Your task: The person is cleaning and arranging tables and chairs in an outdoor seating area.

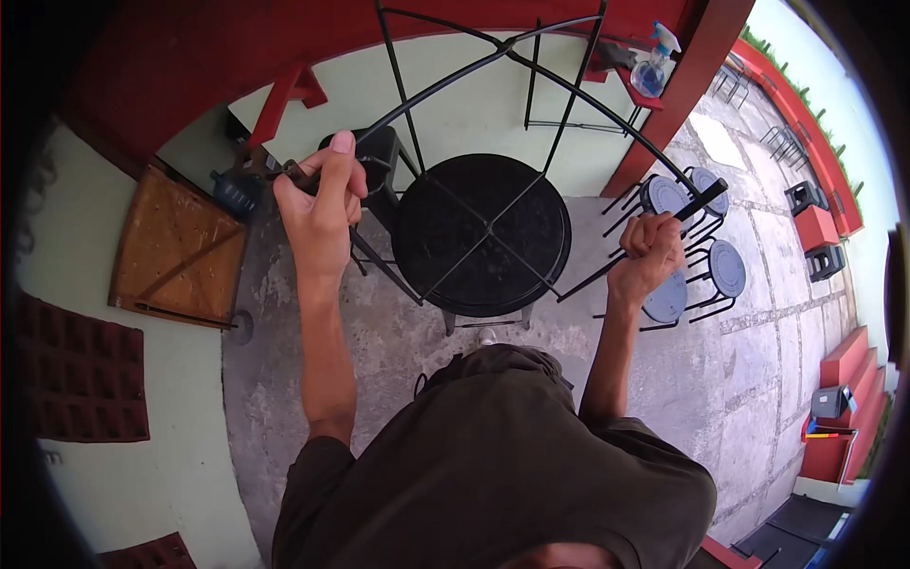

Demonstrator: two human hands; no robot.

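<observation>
A black metal frame point(441, 89) of thin legs and crossed bars spans the space in front of me, held up by both hands. My left hand point(323, 192) is closed around its left end, the thumb raised along the bar. Its grip hides part of the dark end there. On the right side, my right hand point(648, 249) makes a fist around a leg near its black tip point(711, 190). Behind the frame's thin crossed rods stands a round black table point(455, 274); whether the frame touches it I cannot tell.
Several round grey stools point(665, 195) stand to the right. A spray bottle point(648, 75) sits on a red shelf point(643, 96) by the red post. At left are a wooden panel point(185, 249) and a blue water jug point(234, 192). A black stool point(380, 146) stands behind the table.
</observation>
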